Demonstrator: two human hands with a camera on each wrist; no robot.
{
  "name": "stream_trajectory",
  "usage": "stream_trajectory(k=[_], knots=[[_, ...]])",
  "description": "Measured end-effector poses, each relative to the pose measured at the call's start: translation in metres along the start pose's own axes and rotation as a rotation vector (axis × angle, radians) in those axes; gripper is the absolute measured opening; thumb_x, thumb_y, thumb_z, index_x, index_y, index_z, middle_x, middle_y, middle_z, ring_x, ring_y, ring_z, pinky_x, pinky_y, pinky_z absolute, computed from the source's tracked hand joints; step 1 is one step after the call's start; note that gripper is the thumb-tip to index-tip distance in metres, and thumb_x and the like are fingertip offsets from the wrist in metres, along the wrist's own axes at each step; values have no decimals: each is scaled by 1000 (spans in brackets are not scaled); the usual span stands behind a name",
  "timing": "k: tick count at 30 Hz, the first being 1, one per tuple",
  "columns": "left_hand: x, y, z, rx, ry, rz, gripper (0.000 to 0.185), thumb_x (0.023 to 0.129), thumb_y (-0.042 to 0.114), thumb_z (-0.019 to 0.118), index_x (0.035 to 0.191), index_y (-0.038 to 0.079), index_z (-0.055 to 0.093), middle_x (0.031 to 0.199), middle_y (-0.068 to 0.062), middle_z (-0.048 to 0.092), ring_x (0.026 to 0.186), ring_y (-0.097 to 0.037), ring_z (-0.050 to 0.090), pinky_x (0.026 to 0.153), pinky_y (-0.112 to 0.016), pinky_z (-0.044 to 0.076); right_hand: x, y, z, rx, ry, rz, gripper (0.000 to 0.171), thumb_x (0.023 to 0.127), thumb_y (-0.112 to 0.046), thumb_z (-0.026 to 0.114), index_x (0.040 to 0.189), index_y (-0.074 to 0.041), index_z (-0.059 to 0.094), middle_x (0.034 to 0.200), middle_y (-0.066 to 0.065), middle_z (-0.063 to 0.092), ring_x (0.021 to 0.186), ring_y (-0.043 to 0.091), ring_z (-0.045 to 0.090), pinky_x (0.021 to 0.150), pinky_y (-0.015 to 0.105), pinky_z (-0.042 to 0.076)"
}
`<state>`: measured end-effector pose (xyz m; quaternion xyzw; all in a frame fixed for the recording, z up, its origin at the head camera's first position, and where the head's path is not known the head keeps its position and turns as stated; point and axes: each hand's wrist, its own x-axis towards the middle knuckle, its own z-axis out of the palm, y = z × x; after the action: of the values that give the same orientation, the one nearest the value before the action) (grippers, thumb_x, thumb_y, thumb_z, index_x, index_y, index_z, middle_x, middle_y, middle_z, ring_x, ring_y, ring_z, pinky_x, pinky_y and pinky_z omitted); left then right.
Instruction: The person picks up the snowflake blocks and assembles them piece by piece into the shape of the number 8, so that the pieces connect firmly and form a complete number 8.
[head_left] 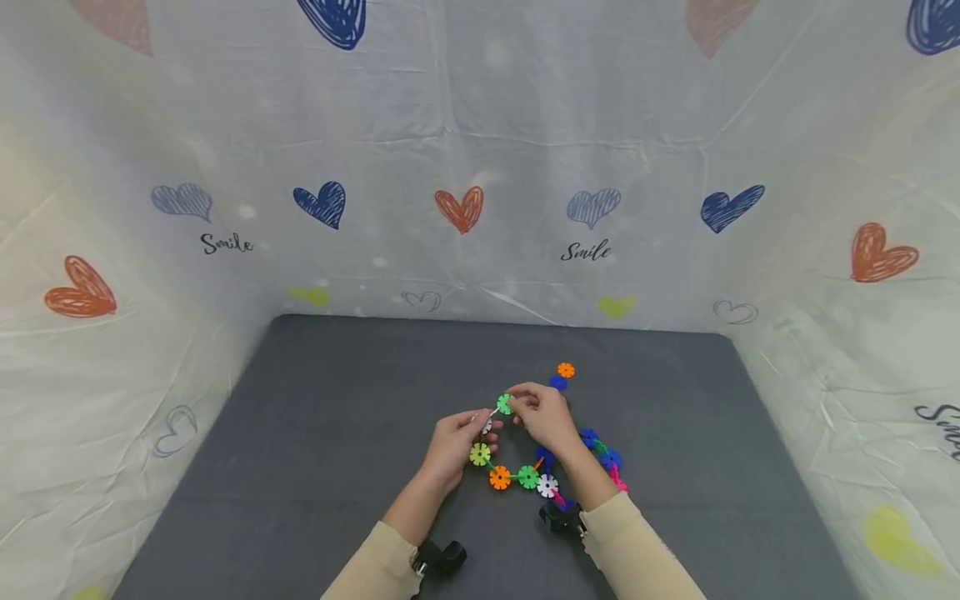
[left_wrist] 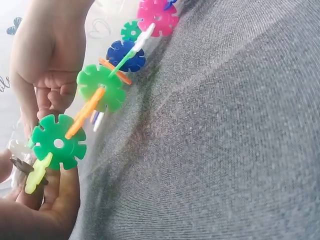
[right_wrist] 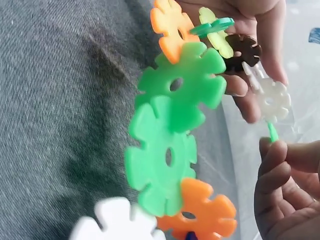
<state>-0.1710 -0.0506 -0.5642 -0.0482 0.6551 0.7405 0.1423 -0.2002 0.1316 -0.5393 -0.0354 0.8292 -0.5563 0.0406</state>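
Note:
Notched plastic snowflake discs are joined edge to edge in a colourful chain. In the head view my left hand (head_left: 453,450) grips the chain near a whitish disc (head_left: 487,426). My right hand (head_left: 543,414) pinches a green disc (head_left: 505,404), which meets a white disc at its edge. From the right wrist, a translucent white disc (right_wrist: 275,100) shows between the hands, with the green disc (right_wrist: 272,131) edge-on at my right fingertips. A brown disc (right_wrist: 243,52) and a yellow-green disc (right_wrist: 216,35) lie by the left fingers. Orange (head_left: 499,477) and green (head_left: 528,477) discs curve below the hands.
The chain runs on under the right forearm to blue discs (head_left: 611,459) and pink ones at the right. A blue disc and an orange disc (head_left: 566,370) lie beyond the right hand. The grey table (head_left: 337,400) meets a heart-printed sheet (head_left: 390,250) at the back.

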Motion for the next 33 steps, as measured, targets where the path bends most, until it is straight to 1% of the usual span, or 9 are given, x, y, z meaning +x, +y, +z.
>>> stream_trajectory(k=[5,8,14,16,19,23,26,29,33], knots=[[1,-2,1,46,1,13,45,102,32,60,130,-4,63,106,-16,75,83,-18,71,76,-35,61,-1,2,3,34,8,-9,20,99,-14,66,115,-6,73,86,12,74,73,38,68,56,27,53],[1,-2,1,73,-5,25,42,102,30,62,127,-3,65,105,-14,76,86,-18,72,78,-34,61,-2,2,4,52,-3,-15,17,98,-13,67,112,-7,74,83,10,74,72,37,68,57,30,55],[1,0,4,113,5,60,35,102,23,61,122,-4,68,104,-16,76,92,-28,73,80,-34,60,-5,1,4,50,1,-73,12,96,-8,68,106,-5,76,83,9,74,71,36,69,58,32,57],[1,0,5,108,11,55,33,102,23,61,120,-4,69,104,-17,76,91,-29,72,79,-33,60,-5,2,4,48,2,-86,11,96,-7,69,104,-6,77,84,8,75,70,34,69,59,32,57],[2,1,6,92,8,37,33,102,23,61,119,-4,71,103,-17,76,86,-24,72,77,-31,59,-4,3,4,71,-6,-74,12,95,-7,69,104,-6,77,86,7,75,69,33,68,61,33,58],[3,1,5,66,-5,9,32,102,23,61,117,-3,72,101,-15,77,80,-14,69,75,-27,58,-3,5,2,132,-42,-44,16,96,-9,70,109,-2,76,89,8,76,71,30,68,64,34,59],[3,2,4,72,-43,6,35,102,27,62,119,-2,71,102,-16,77,80,-14,69,75,-28,58,-3,8,0,156,-67,-28,21,96,-12,70,113,-1,75,91,10,76,71,27,68,65,36,59],[5,5,2,130,-63,13,44,101,37,61,118,-2,72,105,-17,75,85,-18,69,74,-31,58,-2,11,-4,137,-106,-25,24,97,-16,68,117,-3,74,90,12,75,72,31,67,64,37,58],[9,9,-2,269,-21,36,44,98,43,65,114,4,75,111,-12,73,92,-18,65,76,-33,56,-1,14,-10,77,-187,-59,31,99,-23,66,123,-4,71,85,19,72,74,43,64,57,32,52]])
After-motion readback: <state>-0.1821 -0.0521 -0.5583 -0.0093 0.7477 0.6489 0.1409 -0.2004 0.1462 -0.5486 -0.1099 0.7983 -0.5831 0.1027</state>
